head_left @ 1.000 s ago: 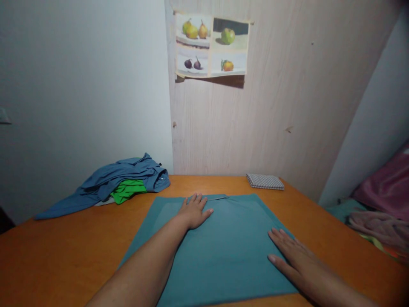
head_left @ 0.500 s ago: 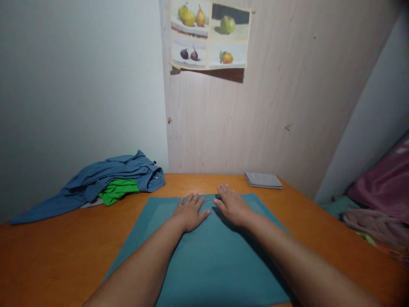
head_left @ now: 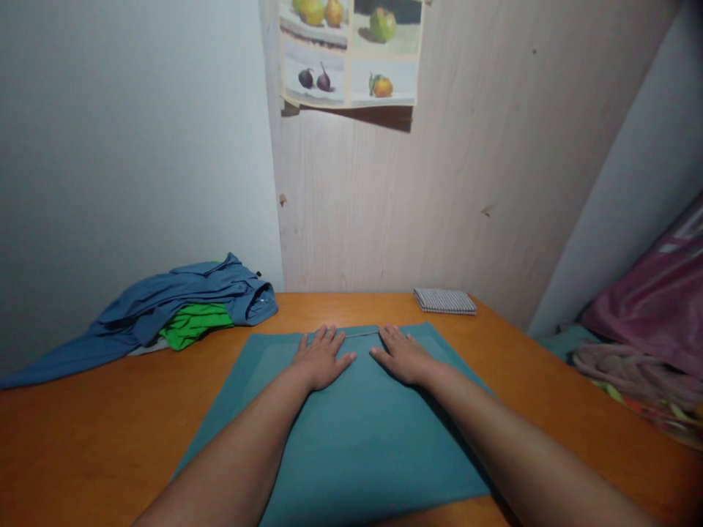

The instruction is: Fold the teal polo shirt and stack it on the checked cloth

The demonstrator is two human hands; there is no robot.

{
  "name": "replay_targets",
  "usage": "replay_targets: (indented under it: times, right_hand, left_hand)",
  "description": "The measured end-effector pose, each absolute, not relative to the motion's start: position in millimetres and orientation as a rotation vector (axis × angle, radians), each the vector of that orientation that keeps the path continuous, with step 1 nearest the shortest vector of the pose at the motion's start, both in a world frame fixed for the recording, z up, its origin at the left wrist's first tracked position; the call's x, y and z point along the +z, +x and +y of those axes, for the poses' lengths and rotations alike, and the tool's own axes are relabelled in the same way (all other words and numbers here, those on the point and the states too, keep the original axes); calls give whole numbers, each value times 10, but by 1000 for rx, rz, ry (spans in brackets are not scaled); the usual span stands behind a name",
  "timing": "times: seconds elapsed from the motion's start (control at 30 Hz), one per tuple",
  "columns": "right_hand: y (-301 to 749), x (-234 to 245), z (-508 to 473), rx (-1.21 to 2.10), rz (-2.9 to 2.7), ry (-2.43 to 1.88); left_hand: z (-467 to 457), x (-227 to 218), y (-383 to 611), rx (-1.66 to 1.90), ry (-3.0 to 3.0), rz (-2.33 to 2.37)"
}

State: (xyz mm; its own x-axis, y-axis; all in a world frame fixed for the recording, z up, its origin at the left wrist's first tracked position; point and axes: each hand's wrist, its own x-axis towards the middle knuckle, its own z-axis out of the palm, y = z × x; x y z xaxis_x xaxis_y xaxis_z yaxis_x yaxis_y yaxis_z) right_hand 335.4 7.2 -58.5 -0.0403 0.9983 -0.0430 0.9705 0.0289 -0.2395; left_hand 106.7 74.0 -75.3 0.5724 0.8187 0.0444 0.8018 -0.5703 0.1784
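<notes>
A teal cloth [head_left: 351, 439] lies spread out flat on the orange table, narrowing toward its far edge in my view. Near that far edge, my left hand [head_left: 321, 361] rests palm down on the fabric with its fingers spread. To its right, my right hand [head_left: 405, 356] also presses flat on the cloth, fingers stretched forward. Between the two sets of fingertips runs a thin pale cord or seam line [head_left: 361, 334] along the far edge. Neither hand grips anything. My forearms cover parts of the cloth's sides.
On the table [head_left: 71, 446], a blue garment [head_left: 181, 289] lies heaped over a bright green cloth [head_left: 198, 324] at the left. A folded checked cloth [head_left: 444, 301] sits at the back right. Behind stands a wall with a fruit picture sheet [head_left: 351, 55]. Pink fabric [head_left: 648, 300] is piled at the right.
My right hand has come down flat onto the cloth near its far edge. The left hand has stayed in place on the fabric. The view has shifted slightly.
</notes>
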Motion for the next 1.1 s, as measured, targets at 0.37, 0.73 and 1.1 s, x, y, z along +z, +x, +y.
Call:
replay_targets:
  times: [0.37,0.73,1.1]
  right_hand:
    - [4124,-779,-606,271,-1972,-2181]
    - [4472,-909,-1231,163,-1909,-2243]
    - [4766,-581,-1805,4,-1809,-1922]
  left_hand:
    - [732,-698,1071,186,2732,1396]
    - [192,-654,216,203,2792,1335]
    - [-114,-462,-860,673,2471,1370]
